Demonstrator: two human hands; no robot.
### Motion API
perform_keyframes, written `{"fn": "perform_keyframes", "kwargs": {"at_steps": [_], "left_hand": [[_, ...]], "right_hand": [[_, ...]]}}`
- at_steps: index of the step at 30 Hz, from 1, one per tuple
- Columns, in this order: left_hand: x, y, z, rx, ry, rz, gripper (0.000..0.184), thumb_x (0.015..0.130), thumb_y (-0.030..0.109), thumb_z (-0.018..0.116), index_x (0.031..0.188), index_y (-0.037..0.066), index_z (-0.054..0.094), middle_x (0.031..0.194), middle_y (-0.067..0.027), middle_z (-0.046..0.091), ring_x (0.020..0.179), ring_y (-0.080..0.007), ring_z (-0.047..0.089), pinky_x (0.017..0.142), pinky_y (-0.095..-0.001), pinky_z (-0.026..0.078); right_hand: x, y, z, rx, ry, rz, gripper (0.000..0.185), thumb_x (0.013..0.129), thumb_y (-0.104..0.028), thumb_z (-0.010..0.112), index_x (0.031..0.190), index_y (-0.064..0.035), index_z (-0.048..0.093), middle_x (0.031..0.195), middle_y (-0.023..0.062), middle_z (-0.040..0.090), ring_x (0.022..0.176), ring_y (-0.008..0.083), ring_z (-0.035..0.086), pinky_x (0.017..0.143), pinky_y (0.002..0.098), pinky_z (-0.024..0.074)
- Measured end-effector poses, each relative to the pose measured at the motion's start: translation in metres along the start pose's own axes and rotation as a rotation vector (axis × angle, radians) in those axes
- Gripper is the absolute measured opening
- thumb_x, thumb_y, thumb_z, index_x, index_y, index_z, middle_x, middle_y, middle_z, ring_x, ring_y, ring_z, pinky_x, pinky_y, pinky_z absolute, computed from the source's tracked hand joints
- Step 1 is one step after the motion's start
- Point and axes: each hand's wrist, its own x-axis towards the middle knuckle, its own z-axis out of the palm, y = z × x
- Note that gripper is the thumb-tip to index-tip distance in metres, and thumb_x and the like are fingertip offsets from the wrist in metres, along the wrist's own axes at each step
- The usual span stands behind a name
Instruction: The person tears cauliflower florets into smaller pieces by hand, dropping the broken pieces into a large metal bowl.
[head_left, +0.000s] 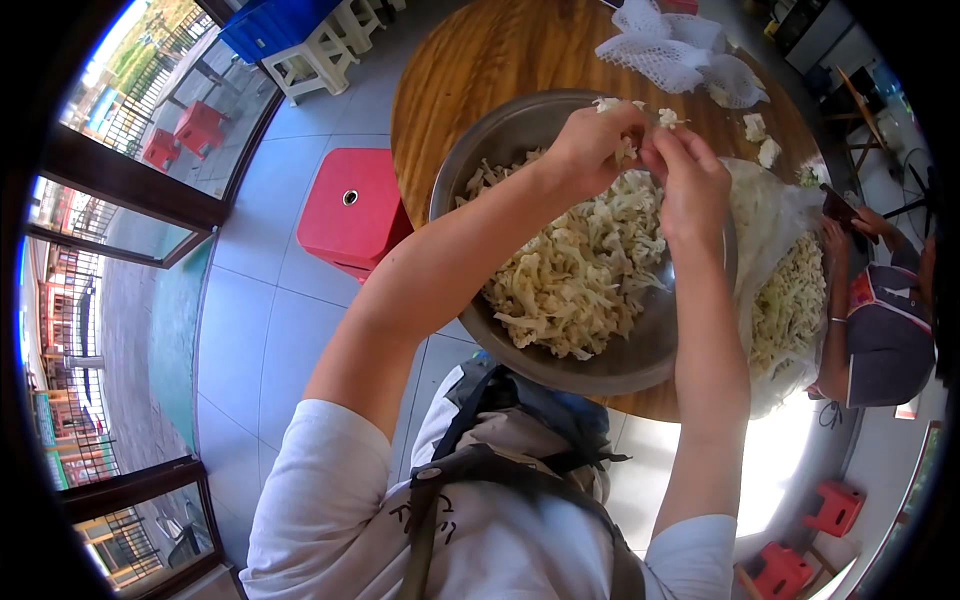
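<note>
Over the far side of a large metal bowl (470,145), my two hands meet with their fingertips close together. My left hand (597,148) is closed around cauliflower, with white bits showing past its fingers. A small cauliflower floret (669,118) sticks out of the pinched fingers of my right hand (692,180). Beneath them, the bowl holds a heap of torn cauliflower pieces (575,275), piled more to the left and front. Where my fingers meet, part of what they grip is hidden.
The bowl stands on a round wooden table (440,70). White foam netting (665,50) and loose florets (762,140) lie behind it. A plastic bag of cauliflower (790,300) is at right, near another person (890,330) holding a phone. A red stool (350,205) stands left.
</note>
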Motion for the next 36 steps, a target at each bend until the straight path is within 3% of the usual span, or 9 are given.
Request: {"fn": "perform_keyframes", "kwargs": {"at_steps": [8,11,14,18,21,23,25,27,36], "left_hand": [[0.010,0.005,-0.011,-0.102,0.176,0.046,0.009,0.079,0.009,0.058,0.075,0.002,0.053,0.071,-0.0051,0.051,0.059,-0.0120,0.046,0.047,-0.0249,0.035],[0.011,0.017,-0.020,0.262,0.157,-0.025,0.013,0.078,0.013,0.063,0.073,0.003,0.057,0.066,-0.0037,0.052,0.056,-0.0110,0.047,0.046,-0.0244,0.035],[0.011,0.007,-0.020,0.753,-0.016,-0.084,0.017,0.075,0.018,0.068,0.072,0.003,0.061,0.064,-0.0024,0.054,0.054,-0.0099,0.047,0.046,-0.0234,0.034],[-0.005,0.017,-0.003,0.992,0.061,-0.110,0.022,0.077,0.024,0.067,0.079,0.003,0.064,0.067,-0.0024,0.056,0.055,-0.0092,0.045,0.046,-0.0236,0.033],[0.008,0.015,-0.019,0.662,-0.046,-0.112,0.020,0.080,0.023,0.064,0.083,0.004,0.064,0.071,-0.0026,0.056,0.060,-0.0085,0.045,0.048,-0.0238,0.033],[0.016,0.012,-0.032,0.700,-0.230,0.042,0.019,0.081,0.022,0.064,0.085,0.004,0.064,0.074,-0.0026,0.056,0.062,-0.0081,0.045,0.049,-0.0239,0.034],[0.011,0.016,-0.026,0.607,-0.258,0.035,0.019,0.082,0.023,0.064,0.087,0.004,0.063,0.077,-0.0025,0.057,0.063,-0.0080,0.044,0.050,-0.0237,0.035],[0.004,0.020,-0.013,0.383,-0.137,-0.132,0.020,0.082,0.024,0.064,0.087,0.005,0.063,0.079,-0.0025,0.057,0.063,-0.0081,0.043,0.052,-0.0232,0.036],[0.002,0.020,-0.008,0.293,-0.047,-0.178,0.038,0.084,0.040,0.058,0.084,0.003,0.059,0.079,-0.0046,0.055,0.063,-0.0105,0.045,0.050,-0.0236,0.037]], "right_hand": [[0.006,-0.005,-0.006,0.039,0.104,-0.080,0.011,0.078,-0.006,0.063,0.082,0.0025,0.058,0.073,0.0052,0.060,0.064,0.0098,0.057,0.060,0.0222,0.0474],[0.014,-0.006,-0.021,-0.116,0.133,0.064,0.013,0.078,-0.013,0.061,0.081,-0.0008,0.059,0.068,0.0017,0.056,0.062,0.0078,0.052,0.057,0.0217,0.0433],[0.019,-0.004,-0.031,-0.397,-0.071,0.162,0.016,0.080,-0.016,0.059,0.081,-0.0005,0.060,0.069,0.0021,0.057,0.061,0.0089,0.051,0.057,0.0225,0.0419],[0.024,0.013,-0.041,-0.926,-0.130,-0.062,0.023,0.082,-0.019,0.056,0.094,-0.0011,0.063,0.077,0.0020,0.060,0.068,0.0096,0.054,0.062,0.0226,0.0428],[0.023,0.014,-0.040,-0.929,-0.094,-0.221,0.027,0.085,-0.022,0.055,0.103,-0.0036,0.062,0.084,0.0018,0.061,0.073,0.0092,0.055,0.065,0.0220,0.0430],[0.019,0.006,-0.034,-0.713,-0.079,-0.152,0.029,0.086,-0.025,0.055,0.105,-0.0039,0.061,0.087,0.0021,0.061,0.074,0.0092,0.055,0.066,0.0219,0.0429],[0.014,-0.007,-0.025,-0.504,-0.081,-0.077,0.031,0.087,-0.027,0.056,0.107,-0.0039,0.061,0.089,0.0022,0.061,0.076,0.0093,0.055,0.067,0.0218,0.0429],[0.009,-0.017,-0.017,-0.306,-0.093,0.002,0.033,0.087,-0.029,0.057,0.107,-0.0038,0.060,0.090,0.0019,0.061,0.076,0.0092,0.055,0.069,0.0218,0.0431],[0.014,-0.009,-0.024,-0.079,-0.248,0.055,0.022,0.083,-0.012,0.061,0.103,-0.0029,0.060,0.090,0.0045,0.060,0.078,0.0091,0.057,0.069,0.0205,0.0442]]}}
